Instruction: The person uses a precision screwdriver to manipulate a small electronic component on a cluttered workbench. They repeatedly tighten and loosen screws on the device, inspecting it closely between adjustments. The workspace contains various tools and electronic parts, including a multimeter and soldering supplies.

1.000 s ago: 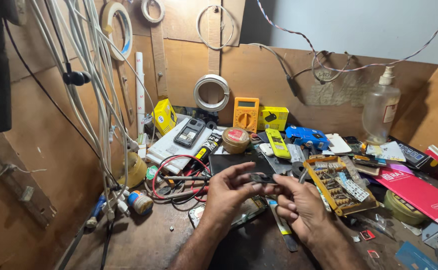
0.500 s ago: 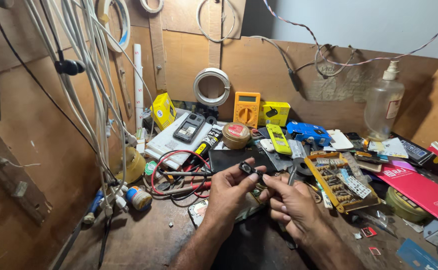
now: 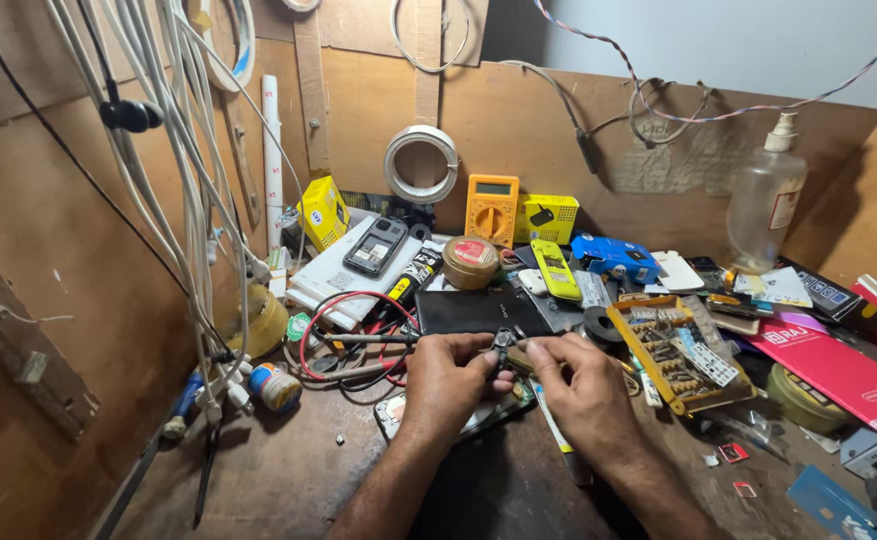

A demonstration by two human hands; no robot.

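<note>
Across the cluttered wooden workbench, walled in by brown board, the biggest things are the hanging bundle of white cables on the left and the red flat box on the right. Behind the hands lie a black slab-like device, a yellow parts tray, an orange multimeter against the back wall, a clear pump bottle and a round brown tin. Near the bench's front middle, the left hand and right hand meet, fingers of both curled and pinched together on a small dark metal part held between them just above the bench, over a phone lying flat. What kind of part it is cannot be made out.
</note>
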